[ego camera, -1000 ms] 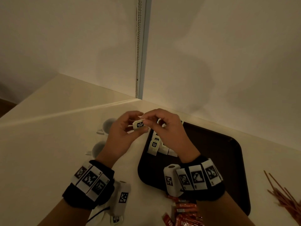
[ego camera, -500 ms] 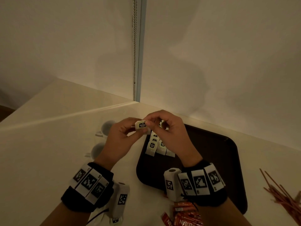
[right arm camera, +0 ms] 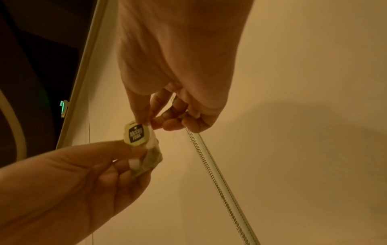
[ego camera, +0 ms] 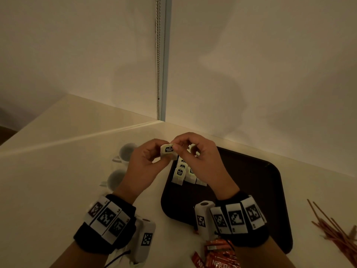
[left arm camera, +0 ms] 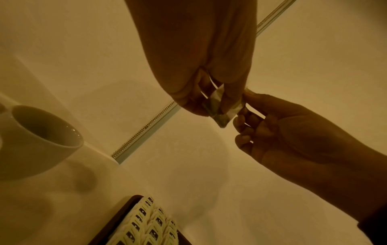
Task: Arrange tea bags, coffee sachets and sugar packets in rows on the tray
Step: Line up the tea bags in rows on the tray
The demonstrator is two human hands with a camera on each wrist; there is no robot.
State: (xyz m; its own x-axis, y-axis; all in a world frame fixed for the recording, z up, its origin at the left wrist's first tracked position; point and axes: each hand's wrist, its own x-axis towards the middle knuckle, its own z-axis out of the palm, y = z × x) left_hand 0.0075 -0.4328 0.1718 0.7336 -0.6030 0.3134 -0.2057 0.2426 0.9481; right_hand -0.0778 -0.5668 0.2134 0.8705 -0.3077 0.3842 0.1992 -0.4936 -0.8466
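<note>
Pinching one tea bag (ego camera: 168,150) between both hands: left hand (ego camera: 143,163) grips its body, right hand (ego camera: 201,161) its tag (label possibly "McCoy teas"), above the dark tray's (ego camera: 270,190) left edge, over rows of tea bags (ego camera: 183,173).

Head view high, looking down over counter (ego camera: 58,180), both wrist views close under hands, facing upward, sharing the pinched tea bag (left arm camera: 220,106)

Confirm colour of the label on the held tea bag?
Black label with pale lettering on the tea bag; right wrist view shows it best.
</note>
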